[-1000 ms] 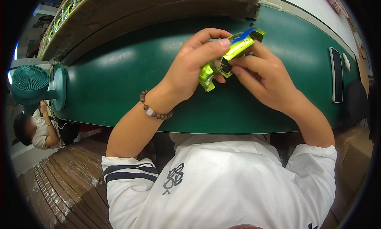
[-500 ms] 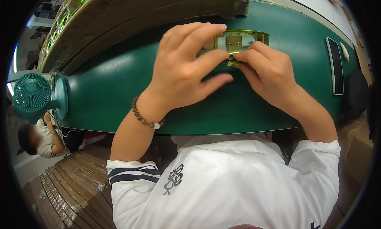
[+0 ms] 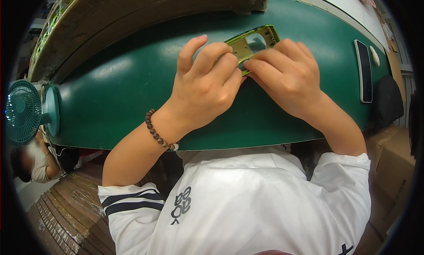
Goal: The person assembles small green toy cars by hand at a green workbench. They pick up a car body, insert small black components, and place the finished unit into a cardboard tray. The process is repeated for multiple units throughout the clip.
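A hollow, glossy lime-green toy car shell (image 3: 241,48), with a clear window part and small holes inside, is tilted above the green table, its far right end raised. My left hand (image 3: 205,80) is closed around its left end, thumb and fingers curled in, with the index finger lifted away. With thumb and fingertips pressed together, my right hand (image 3: 287,74) pinches the shell's near edge close to the left fingers. Whether a small part sits between those right fingertips is hidden.
The green table (image 3: 132,100) has a cardboard box wall (image 3: 145,16) at its far left. A phone (image 3: 363,71) and a small white object (image 3: 375,56) lie at right, beside a black rounded object (image 3: 388,102). A fan (image 3: 23,111) and a seated person (image 3: 42,162) are at left.
The shell has turned so its right end points up and away. My left fingers have curled onto its left end, and my right hand has moved slightly left.
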`<state>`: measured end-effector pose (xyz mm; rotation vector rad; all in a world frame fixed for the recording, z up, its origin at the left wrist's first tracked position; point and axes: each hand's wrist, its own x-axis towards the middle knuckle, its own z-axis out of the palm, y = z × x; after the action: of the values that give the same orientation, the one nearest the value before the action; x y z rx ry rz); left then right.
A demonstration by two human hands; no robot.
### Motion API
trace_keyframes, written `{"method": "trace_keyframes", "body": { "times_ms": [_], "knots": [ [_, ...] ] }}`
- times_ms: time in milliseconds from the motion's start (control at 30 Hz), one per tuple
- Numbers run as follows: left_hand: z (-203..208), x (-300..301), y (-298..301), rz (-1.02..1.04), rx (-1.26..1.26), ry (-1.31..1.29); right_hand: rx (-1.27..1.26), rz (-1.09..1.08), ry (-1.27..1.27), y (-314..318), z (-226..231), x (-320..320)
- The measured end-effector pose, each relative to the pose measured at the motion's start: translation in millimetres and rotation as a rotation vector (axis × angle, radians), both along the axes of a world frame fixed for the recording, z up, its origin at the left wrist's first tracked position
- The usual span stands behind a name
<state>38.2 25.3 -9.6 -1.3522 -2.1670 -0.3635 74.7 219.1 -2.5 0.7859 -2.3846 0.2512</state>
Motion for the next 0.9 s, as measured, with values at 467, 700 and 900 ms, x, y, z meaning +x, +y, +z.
{"method": "trace_keyframes", "body": {
  "times_ms": [467,700,900],
  "knots": [
    [4,-10,-5,0.023,-0.017,-0.158,-0.015,0.002,-0.042,1,-8,-9],
    [6,-18,-3,-0.108,0.036,-0.249,-0.079,-0.006,-0.171,-3,-5,-7],
    [8,-31,1,-0.328,0.014,-0.247,-0.035,0.029,-0.105,-8,-7,-5]
  ]
}}
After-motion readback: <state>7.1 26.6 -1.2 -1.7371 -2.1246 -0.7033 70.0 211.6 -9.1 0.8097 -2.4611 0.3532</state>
